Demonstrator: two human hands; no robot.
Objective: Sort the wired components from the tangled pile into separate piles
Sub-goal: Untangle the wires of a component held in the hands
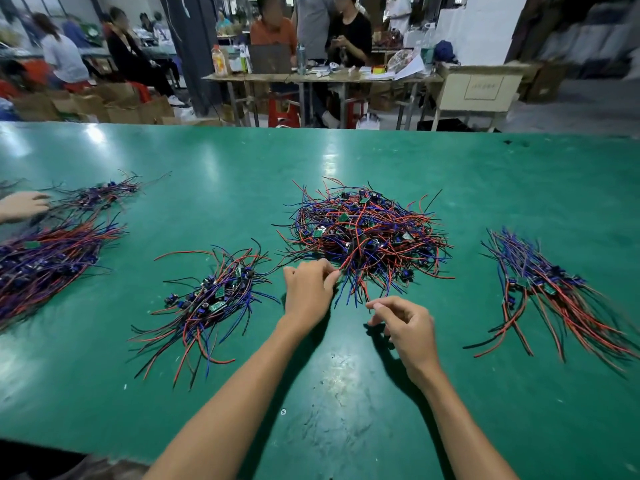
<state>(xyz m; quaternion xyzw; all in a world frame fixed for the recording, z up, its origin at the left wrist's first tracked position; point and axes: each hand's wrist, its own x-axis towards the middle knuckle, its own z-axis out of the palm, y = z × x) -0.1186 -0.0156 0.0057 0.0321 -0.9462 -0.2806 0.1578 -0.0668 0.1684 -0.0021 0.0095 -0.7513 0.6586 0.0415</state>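
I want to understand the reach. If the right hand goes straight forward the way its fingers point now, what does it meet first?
The right hand points up and left, toward the near edge of the tangled pile. It would probably meet first the loose red and blue wire ends hanging from that edge, just ahead of its fingertips. How high it is above the table is unclear.

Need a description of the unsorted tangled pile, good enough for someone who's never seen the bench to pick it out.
On the green table, look at the middle, just beyond the left hand and right hand. The tangled pile is the round heap there. Unlike the sorted pile to its left and the sorted pile to its right, its red, blue and black wires cross in every direction instead of lying roughly parallel.
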